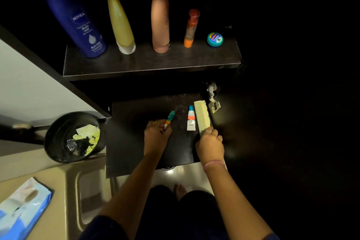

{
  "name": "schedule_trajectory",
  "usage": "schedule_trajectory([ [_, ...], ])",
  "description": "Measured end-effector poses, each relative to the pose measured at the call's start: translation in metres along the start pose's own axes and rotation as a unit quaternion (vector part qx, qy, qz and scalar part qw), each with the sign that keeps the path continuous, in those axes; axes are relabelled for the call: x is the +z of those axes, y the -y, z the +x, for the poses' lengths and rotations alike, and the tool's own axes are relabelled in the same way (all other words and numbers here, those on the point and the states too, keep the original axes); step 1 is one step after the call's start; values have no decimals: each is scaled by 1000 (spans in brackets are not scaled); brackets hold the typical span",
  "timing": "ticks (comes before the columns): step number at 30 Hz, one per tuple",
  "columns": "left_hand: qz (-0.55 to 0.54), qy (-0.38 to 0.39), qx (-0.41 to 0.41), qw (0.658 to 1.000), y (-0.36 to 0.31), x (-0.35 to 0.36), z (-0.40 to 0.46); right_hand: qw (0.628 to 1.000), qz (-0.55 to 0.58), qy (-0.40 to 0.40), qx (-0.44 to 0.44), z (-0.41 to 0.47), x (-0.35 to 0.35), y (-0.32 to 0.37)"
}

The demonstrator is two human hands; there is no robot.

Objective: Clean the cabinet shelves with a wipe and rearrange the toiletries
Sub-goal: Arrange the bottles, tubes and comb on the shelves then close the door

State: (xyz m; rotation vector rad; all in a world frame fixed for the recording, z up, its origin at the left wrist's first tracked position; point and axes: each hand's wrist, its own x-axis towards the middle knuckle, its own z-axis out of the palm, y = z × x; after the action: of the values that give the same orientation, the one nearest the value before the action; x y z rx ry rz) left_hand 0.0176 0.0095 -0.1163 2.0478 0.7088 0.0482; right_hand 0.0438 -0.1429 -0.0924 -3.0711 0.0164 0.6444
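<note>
Hands: left [157,132] grips small tube [169,119], right [210,143] seemingly pinches comb [202,116]

at the upper left of your frame stands a deep blue bottle [78,23] with white lettering, then a yellow-olive bottle [120,23] with a white cap, a tan-brown bottle [160,23], and an orange tube [190,29] with a red cap. at centre, your comb [202,117] is pale yellow.
</note>
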Motion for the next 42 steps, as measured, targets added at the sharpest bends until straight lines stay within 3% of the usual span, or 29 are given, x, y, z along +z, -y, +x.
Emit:
schedule_trajectory([
  [8, 44, -3, 13, 999, 2, 7, -6, 997, -71, -16, -23, 13, -8, 9],
  [14, 12, -5, 21, 1000, -14, -19, -23, 999, -10, -27, -42, -10, -34, -7],
  [19, 25, -18, 157, 987, -44, -80, -62, 986, 19, -113, -118, -76, -75, -13],
  [22, 107, -72, 305, 944, -77, -132, -85, 965, 38, -189, -177, -118, -111, -3],
  [26, 205, -176, 475, 837, -127, -205, -106, 902, 55, -341, -257, -168, -174, 23],
  [30, 228, -297, 549, 748, -176, -283, -122, 788, 68, -502, -349, -197, -244, 46],
  [33, 250, -318, 604, 687, -216, -330, -130, 714, 68, -566, -407, -205, -293, 61],
  [35, 268, -326, 615, 666, -242, -355, -132, 689, 71, -586, -419, -205, -326, 71],
  [39, 288, -332, 600, 668, -289, -380, -123, 655, 77, -635, -402, -188, -379, 87],
  [42, 320, -322, 563, 691, -316, -379, -100, 687, 73, -606, -394, -163, -404, 100],
])
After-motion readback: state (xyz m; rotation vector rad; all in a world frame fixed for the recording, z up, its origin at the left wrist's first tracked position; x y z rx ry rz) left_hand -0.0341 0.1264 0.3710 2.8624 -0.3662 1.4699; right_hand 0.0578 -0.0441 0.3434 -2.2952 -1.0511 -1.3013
